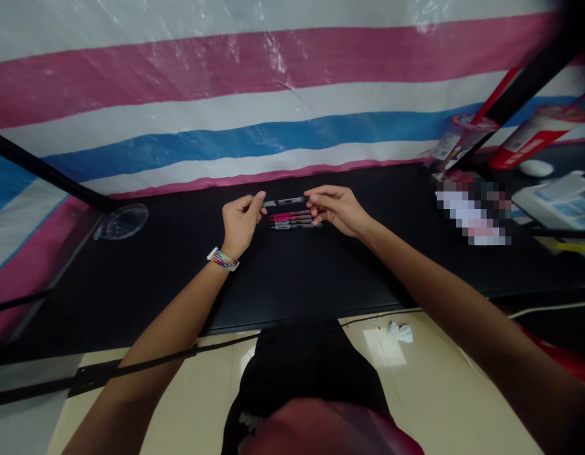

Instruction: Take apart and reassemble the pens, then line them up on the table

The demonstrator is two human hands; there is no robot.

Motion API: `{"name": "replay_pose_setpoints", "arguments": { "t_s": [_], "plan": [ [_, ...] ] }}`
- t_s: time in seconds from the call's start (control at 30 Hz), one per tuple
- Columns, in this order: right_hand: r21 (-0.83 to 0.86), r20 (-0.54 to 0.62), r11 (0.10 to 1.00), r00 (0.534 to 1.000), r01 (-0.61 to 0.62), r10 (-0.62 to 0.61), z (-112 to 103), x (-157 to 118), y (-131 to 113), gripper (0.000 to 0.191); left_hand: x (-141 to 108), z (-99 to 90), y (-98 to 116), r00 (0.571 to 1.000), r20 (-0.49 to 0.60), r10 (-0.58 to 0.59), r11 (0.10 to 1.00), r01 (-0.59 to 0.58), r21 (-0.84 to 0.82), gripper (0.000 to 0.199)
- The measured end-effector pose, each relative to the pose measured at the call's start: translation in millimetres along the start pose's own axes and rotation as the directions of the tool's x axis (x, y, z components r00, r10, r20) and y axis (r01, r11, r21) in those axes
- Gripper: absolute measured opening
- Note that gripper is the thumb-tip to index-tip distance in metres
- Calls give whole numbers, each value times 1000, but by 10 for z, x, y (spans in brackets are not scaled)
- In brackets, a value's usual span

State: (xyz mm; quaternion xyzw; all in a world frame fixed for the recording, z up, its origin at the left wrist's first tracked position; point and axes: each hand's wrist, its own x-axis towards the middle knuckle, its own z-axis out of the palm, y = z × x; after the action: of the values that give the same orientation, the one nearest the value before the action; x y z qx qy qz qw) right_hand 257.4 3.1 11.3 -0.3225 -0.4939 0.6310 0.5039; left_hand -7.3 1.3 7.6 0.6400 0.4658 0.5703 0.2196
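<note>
A dark pen with a clear barrel is stretched level between my two hands. My left hand pinches its left end between thumb and fingers. At the other end, the fingertips of my right hand close on the pen. Just below it, several pens, pink and grey or dark, lie side by side on the black table. The lower fingers of my right hand are over or beside the right ends of these pens, partly hiding them.
A clear plastic lid or dish is at the back left. Back right are a cup with a red straw, a red and white cup, a white mouse and a white device. Black bars flank the table.
</note>
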Motion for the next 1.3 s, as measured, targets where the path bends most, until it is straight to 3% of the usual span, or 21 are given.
{"name": "replay_pose_setpoints", "arguments": {
  "t_s": [0.2,0.27,0.33,0.43,0.53,1.0,1.3],
  "plan": [
    [11,-26,1000,1000,14,-14,-40,31,41,35,-9,-20,13,997,68,29,998,-32,45,73],
    [-14,-45,1000,999,19,-20,-56,40,54,34,2,-8,-10,994,113,-6,1000,9,-29,64],
    [-31,-75,999,997,31,-33,-72,50,64,33,17,8,-39,985,168,-30,990,53,-131,41],
    [-36,-126,998,990,52,-56,-92,65,71,31,39,20,-82,974,223,-29,967,84,-241,48],
    [-55,-151,997,986,61,-68,-104,75,74,30,54,17,-114,972,235,-17,969,74,-234,31],
    [-60,-166,995,982,79,-88,-90,76,67,33,87,6,-180,977,203,-57,949,116,-293,38],
    [-69,-167,995,982,77,-87,-99,88,79,28,87,-4,-197,977,207,-50,959,105,-263,31]
  ]
}}
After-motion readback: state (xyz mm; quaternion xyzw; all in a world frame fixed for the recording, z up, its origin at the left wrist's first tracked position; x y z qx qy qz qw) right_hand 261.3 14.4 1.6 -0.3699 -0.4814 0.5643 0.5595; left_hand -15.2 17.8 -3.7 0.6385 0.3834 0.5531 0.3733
